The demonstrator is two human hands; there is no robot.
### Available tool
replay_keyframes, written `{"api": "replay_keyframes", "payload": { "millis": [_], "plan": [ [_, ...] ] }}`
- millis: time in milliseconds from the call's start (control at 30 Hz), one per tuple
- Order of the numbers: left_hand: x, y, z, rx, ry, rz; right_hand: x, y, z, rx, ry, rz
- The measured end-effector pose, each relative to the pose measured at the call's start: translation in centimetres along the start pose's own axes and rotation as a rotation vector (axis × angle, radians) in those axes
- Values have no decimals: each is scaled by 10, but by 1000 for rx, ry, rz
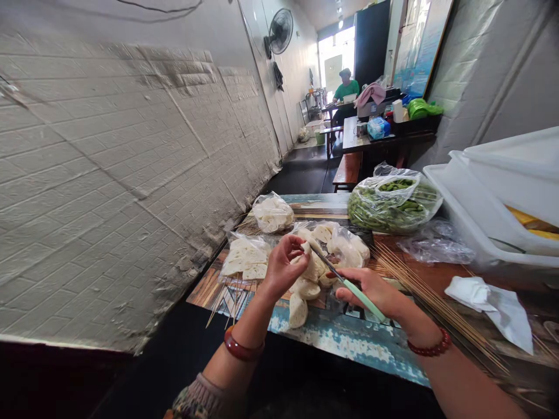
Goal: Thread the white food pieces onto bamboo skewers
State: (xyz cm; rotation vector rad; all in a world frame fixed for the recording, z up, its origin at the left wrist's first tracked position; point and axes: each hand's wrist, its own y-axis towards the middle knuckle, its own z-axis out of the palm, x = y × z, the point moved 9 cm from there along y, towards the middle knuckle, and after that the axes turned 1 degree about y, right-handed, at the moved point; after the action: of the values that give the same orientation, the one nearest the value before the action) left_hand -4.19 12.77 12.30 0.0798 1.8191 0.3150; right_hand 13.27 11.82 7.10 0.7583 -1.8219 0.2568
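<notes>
My right hand is closed around the pale green handle of a knife. Its blade points up and left, touching or nearly touching a pale slice pinched in my left hand. Below both hands lie more thick, off-white slices with small specks, their exact food kind unclear. Behind them, a clear plastic bag holds similar pieces. To the left, flat pale pieces on bamboo skewers rest on plastic, with the stick ends poking toward me.
Loose bamboo skewers and a crumpled white tissue lie right. Behind stand a bag of green pods, a bag of white pieces and white plastic bins. A brick-patterned wall borders the left. A person sits far back.
</notes>
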Motion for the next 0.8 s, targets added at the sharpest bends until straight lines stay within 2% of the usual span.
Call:
{"api": "replay_keyframes", "payload": {
  "millis": [100,300,500,667,733,800],
  "plan": [
    [-7,-1,0,-7,114,105,-7,-1,13,115,171,82],
    [-25,-7,3,-3,336,304,-9,-3,14,102,246,144],
    [-32,-7,3,-7,489,393,-12,-4,11,49,299,228],
    [-25,-4,-2,2,452,341,-14,-3,7,5,335,263],
    [-16,-1,-10,-31,306,237,-15,-2,3,-32,329,266],
    [-3,2,-22,-86,43,80,-16,-1,-3,-78,340,263]
  ]
}}
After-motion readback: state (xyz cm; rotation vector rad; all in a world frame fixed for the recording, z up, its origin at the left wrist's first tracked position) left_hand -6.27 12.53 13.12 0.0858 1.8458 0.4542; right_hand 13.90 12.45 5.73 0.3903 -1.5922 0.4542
